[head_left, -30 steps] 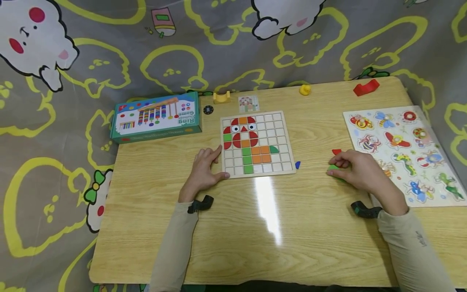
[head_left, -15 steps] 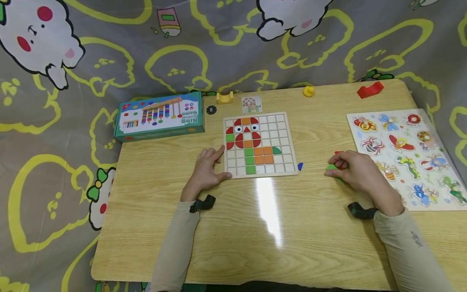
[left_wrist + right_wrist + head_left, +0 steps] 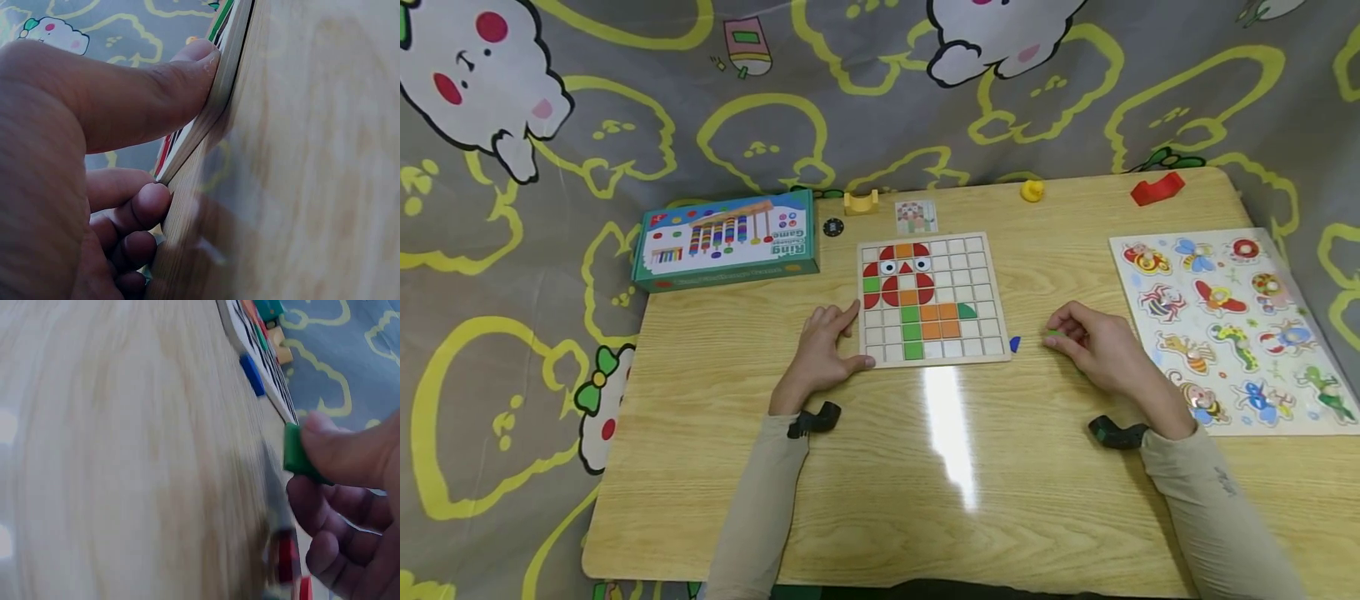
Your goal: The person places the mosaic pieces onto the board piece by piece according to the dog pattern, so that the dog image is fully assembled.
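My left hand (image 3: 826,348) rests at the near left corner of a wooden mosaic board (image 3: 992,292), thumb on the corner and index finger against the left side. In the left wrist view the thumb (image 3: 169,94) lies along the board's rim. Red, green and orange tiles fill part of the grid, with two eye tiles (image 3: 922,263). Right of the board, my right hand (image 3: 1093,342) pinches a small green block (image 3: 299,453) between thumb and fingers. A blurred red piece (image 3: 286,556) shows below those fingers in the right wrist view.
A blue piece (image 3: 1015,344) lies just off the board's right side. An insect puzzle board (image 3: 1217,392) is at right. Behind are a boxed ring game (image 3: 726,242), a black disc (image 3: 833,227), a picture card (image 3: 916,217), a yellow block (image 3: 861,202), a duck (image 3: 1032,192) and a red block (image 3: 1157,189).
My right hand has moved left toward the board, carrying the green block. The red piece seen by its fingers earlier no longer shows in the head view. My left hand stays at the board.
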A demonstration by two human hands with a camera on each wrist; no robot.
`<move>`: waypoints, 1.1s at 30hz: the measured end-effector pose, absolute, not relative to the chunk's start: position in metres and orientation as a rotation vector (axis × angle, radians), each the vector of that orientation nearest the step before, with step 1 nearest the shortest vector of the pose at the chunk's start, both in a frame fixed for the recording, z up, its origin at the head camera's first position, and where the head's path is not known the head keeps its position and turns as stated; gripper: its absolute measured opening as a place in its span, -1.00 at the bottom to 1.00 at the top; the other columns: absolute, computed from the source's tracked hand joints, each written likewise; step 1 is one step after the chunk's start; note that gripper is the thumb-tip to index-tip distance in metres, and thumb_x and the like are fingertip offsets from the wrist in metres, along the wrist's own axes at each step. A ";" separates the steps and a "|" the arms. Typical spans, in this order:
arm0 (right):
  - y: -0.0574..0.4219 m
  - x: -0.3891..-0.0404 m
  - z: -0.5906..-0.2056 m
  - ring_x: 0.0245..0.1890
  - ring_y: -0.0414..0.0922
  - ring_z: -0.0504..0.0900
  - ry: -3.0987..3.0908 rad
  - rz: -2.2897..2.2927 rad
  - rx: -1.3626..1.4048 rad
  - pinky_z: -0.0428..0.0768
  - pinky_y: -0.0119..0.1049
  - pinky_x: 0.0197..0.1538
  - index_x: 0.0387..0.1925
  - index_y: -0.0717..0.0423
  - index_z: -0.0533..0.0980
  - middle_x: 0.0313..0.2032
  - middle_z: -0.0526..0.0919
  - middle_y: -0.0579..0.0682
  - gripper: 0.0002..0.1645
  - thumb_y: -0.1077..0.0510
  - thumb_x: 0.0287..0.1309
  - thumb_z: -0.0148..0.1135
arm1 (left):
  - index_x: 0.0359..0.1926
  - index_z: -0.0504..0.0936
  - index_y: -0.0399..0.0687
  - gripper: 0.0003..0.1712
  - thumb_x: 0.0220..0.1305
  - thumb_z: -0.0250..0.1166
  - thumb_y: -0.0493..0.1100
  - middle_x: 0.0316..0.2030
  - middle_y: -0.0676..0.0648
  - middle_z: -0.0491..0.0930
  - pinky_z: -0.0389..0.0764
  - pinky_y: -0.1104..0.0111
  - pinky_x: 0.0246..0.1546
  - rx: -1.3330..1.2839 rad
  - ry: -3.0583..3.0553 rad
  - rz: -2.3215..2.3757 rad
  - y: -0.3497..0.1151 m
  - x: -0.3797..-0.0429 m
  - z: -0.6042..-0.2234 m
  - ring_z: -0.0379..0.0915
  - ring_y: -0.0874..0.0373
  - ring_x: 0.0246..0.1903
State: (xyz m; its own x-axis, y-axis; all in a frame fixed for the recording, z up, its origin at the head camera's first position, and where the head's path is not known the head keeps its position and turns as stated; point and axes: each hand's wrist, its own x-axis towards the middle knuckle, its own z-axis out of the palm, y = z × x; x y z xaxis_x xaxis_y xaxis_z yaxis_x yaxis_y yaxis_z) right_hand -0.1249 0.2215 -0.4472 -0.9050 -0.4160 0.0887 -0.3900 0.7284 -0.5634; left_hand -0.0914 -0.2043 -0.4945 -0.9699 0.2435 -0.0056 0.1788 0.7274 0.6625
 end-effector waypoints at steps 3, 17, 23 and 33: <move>0.212 -0.126 -0.448 -0.47 -0.28 0.55 2.840 -1.028 -0.656 0.44 -0.52 -0.39 -0.16 0.03 0.59 -0.41 0.66 -0.11 -0.84 0.21 0.22 0.34 | 0.49 0.22 -0.05 0.13 -0.06 0.54 0.14 -0.34 0.01 0.26 0.08 0.26 -0.14 0.342 2.832 1.075 -0.206 -0.091 -0.494 0.09 0.11 -0.23; 0.168 -0.132 -0.457 -0.16 -0.05 0.67 2.427 -1.417 -0.518 0.60 -0.48 -0.15 0.04 0.06 0.62 -0.13 0.70 0.06 -0.60 0.22 0.12 0.42 | 0.49 0.23 -0.07 0.13 -0.05 0.53 0.17 -0.34 0.01 0.27 0.09 0.27 -0.16 0.354 2.841 1.078 -0.206 -0.091 -0.494 0.09 0.11 -0.24; 0.156 -0.136 -0.461 -0.35 -0.14 0.65 2.471 -1.339 -0.633 0.59 -0.41 -0.31 -0.02 -0.01 0.64 -0.31 0.69 -0.08 -0.63 0.16 0.09 0.46 | 0.49 0.22 -0.06 0.14 -0.05 0.53 0.18 -0.34 0.01 0.27 0.09 0.27 -0.16 0.352 2.841 1.072 -0.206 -0.091 -0.493 0.09 0.11 -0.24; 0.145 -0.145 -0.462 -0.41 -0.18 0.55 2.563 -1.214 -0.756 0.49 -0.42 -0.37 -0.06 0.04 0.67 -0.27 0.67 -0.06 -0.61 0.15 0.01 0.52 | 0.50 0.22 -0.04 0.14 -0.06 0.54 0.16 -0.33 0.00 0.28 0.10 0.27 -0.16 0.317 2.828 1.060 -0.205 -0.091 -0.491 0.09 0.11 -0.23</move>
State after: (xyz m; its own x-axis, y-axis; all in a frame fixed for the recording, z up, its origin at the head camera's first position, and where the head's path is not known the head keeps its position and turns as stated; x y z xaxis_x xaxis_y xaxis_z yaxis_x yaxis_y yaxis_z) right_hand -0.1450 0.1448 -0.4616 -0.8475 -0.5299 0.0315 -0.3602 0.5305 -0.7674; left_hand -0.0908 -0.2047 -0.4913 -0.9729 0.2300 -0.0245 0.1572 0.7352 0.6593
